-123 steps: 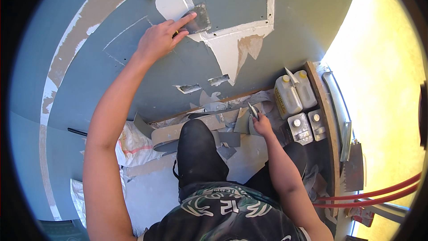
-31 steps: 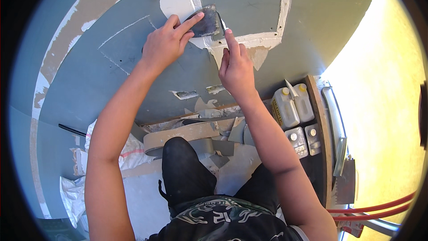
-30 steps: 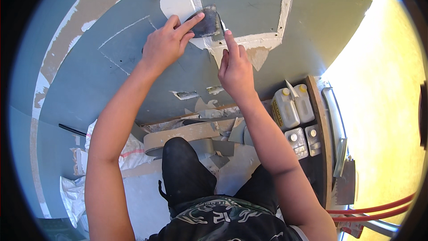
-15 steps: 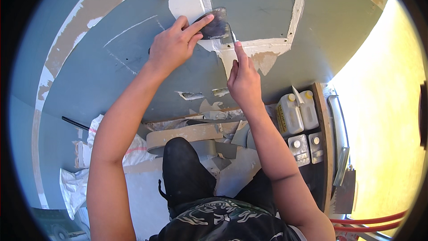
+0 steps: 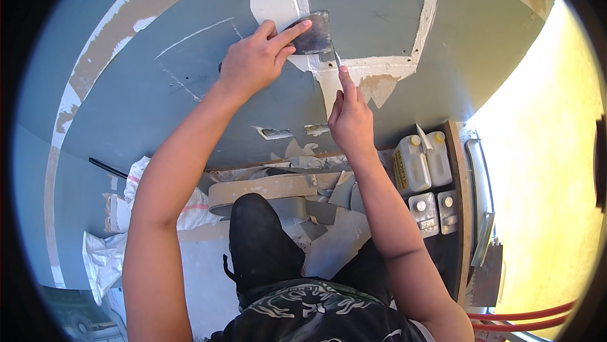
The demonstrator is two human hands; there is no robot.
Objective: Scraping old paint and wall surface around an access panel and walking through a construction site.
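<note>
My left hand (image 5: 256, 63) presses a flat, dark metal blade (image 5: 316, 35) against the blue-grey wall board (image 5: 468, 57), index finger extended on it, thumb beside it; its handle is mostly hidden. My right hand (image 5: 351, 117) grips a slim cutting knife (image 5: 338, 58), index finger stretched along it, its tip at the wall beside the blade's right edge. Around the tools are a screwed-on square patch (image 5: 360, 16), white filler strips (image 5: 379, 63) and torn paper facing with brown core showing. Two small ragged holes (image 5: 275, 133) lie lower in the board.
A wooden-edged bay (image 5: 456, 209) at right holds several plastic containers (image 5: 411, 168). Board offcuts (image 5: 253, 187) and a white sack (image 5: 104, 260) lie along the wall's foot. Red hoses (image 5: 525, 324) and metal pieces sit at lower right, beside a bright yellowish surface. My knee is below.
About four seconds ago my right hand held the knife down by the offcuts; now it is up beside the blade. Within the last second the knife has moved slightly down along the blade's edge.
</note>
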